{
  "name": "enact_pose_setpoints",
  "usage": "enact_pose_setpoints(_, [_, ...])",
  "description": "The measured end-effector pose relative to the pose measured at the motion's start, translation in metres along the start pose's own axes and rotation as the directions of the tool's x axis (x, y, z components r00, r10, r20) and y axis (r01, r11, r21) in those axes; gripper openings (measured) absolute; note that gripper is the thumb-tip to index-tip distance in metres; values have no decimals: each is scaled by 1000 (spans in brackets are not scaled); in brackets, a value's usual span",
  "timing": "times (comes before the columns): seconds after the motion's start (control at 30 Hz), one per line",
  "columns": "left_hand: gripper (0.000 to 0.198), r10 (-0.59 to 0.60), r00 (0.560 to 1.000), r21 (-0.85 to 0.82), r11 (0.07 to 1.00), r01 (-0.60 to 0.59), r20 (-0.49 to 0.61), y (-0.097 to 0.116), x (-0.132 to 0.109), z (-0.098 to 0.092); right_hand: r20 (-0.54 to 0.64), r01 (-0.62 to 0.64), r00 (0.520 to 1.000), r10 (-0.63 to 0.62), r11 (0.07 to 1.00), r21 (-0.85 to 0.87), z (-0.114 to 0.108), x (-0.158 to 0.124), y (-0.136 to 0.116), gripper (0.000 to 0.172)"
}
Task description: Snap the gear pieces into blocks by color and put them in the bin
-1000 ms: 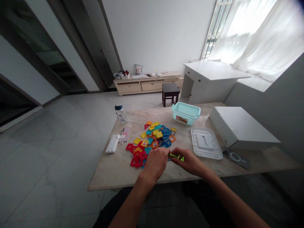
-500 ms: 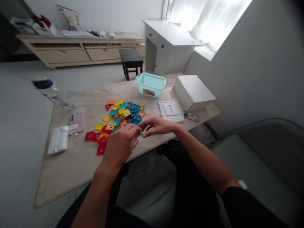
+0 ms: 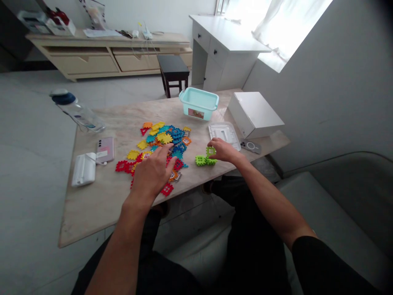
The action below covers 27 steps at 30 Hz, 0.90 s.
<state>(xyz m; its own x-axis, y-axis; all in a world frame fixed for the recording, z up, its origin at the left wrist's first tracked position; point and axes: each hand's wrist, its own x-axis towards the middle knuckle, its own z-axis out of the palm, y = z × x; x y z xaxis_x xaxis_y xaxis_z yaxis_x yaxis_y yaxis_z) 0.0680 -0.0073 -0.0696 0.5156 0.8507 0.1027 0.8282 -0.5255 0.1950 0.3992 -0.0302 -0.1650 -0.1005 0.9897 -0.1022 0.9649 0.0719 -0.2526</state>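
Observation:
A heap of flat toothed plastic tiles [image 3: 162, 139] in red, yellow, blue and orange lies on the marble table [image 3: 104, 196]. My left hand [image 3: 152, 172] hovers over the near side of the heap, fingers stretched out and holding nothing. My right hand [image 3: 223, 149] pinches the upright tile of a small green assembly [image 3: 205, 159] that rests on the table to the right of the heap.
A teal tub [image 3: 199, 103] stands behind the heap, its clear lid [image 3: 224, 134] flat beside it. A white box [image 3: 256, 113] and a phone [image 3: 251, 146] sit at the right edge. A water bottle [image 3: 76, 112], a pink phone [image 3: 105, 149] and a white case [image 3: 83, 169] lie left.
Both hands were together on the green pieces; now they have parted. The left hand has moved over the heap and opened. The right hand keeps the green assembly on the table. The view dropped and shifted.

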Motion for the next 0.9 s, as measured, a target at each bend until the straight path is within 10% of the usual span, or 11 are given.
enact_pose_setpoints(0.57, [50,-50,997,98,994,45,60,-12,1,4,227,-28,973,41,998,-63,27,1,21,59])
enact_pose_setpoints(0.9, [44,-186,951,169,975,147,246,-36,-6,33,16,106,994,-105,990,-95,4,10,-38,38])
